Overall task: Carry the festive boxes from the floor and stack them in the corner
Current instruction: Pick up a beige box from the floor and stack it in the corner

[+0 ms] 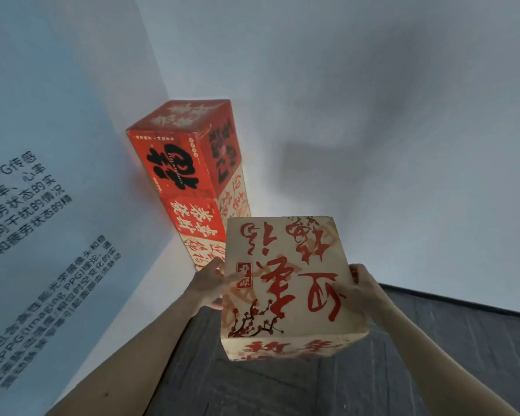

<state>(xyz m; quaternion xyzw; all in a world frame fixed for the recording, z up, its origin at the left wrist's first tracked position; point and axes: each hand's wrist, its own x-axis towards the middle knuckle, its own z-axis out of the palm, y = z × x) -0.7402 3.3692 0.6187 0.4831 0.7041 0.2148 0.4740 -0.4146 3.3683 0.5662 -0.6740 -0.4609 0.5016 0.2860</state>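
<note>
- Festive boxes are the whole show: a tall stack (192,187) stands right in the corner where the two walls meet, and one more box is up in the air in front of it.
- Cream box (285,283) with red brush lettering and a plum-branch print is held off the floor, between both hands, its broad printed face tipped toward the camera.
- Left hand (210,285) is clamped on the box's left edge, thumb lying across the printed face, other fingers tucked behind out of sight.
- Right hand (362,288) presses on the right edge, thumb on the front, the rest wrapped round the far side. Both grips are closed onto that cream box.
- Top of the stack is a red box (189,148) with bold black characters and a pale pattern on its lid.
- Under it sits a box with a red front panel (197,219) and a cream side face carrying red script; lower down a cream face with red lettering (203,252) shows, its base hidden behind the held box and the left hand.
- Left wall (42,205) carries rows of dark printed text; the right wall (373,115) is plain and shadowed.
- Dark plank floor (282,385) runs beneath the arms.
</note>
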